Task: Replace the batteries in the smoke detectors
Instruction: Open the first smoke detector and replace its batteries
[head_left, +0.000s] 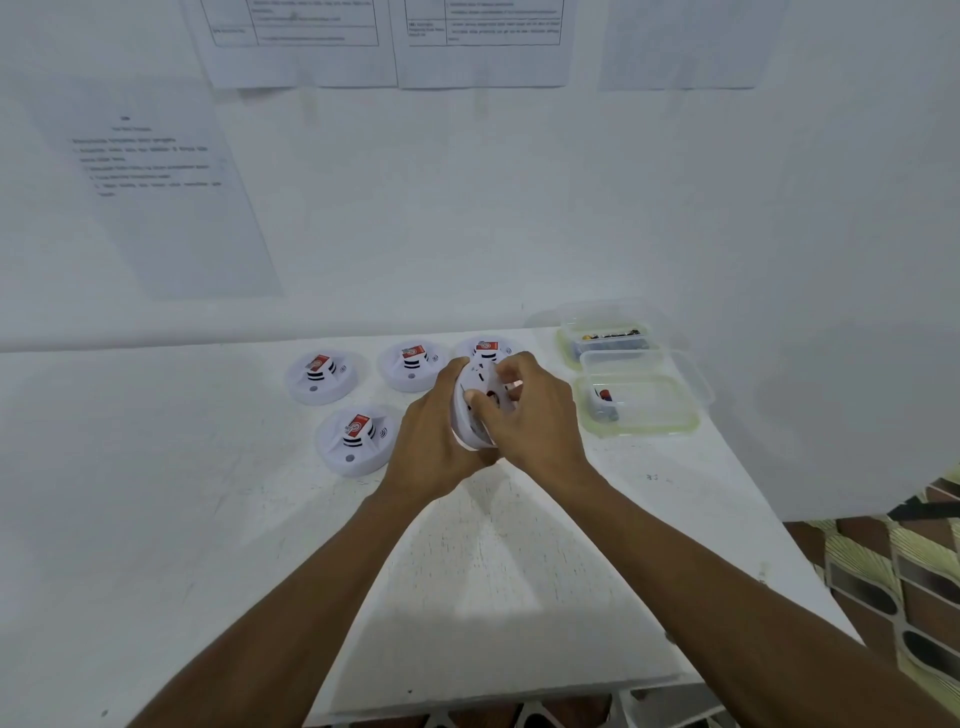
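Note:
Both my hands hold one white smoke detector (475, 402) tilted on edge above the white table (208, 519), its back turned toward me. My left hand (434, 441) grips its left rim from behind. My right hand (530, 410) curls over its right side, fingers on the back face. Several more smoke detectors lie on the table, each with a red-and-white label on top: one at the far left (322, 376), one in the middle (413, 364), one partly hidden behind my hands (485, 349), and a nearer one (356, 439).
Two clear plastic containers stand at the right: the far one (610, 338) holds several small dark items, the near one (639, 402) holds a few batteries. Papers hang on the white wall (467, 208). The table's right edge (810, 571) borders a patterned floor.

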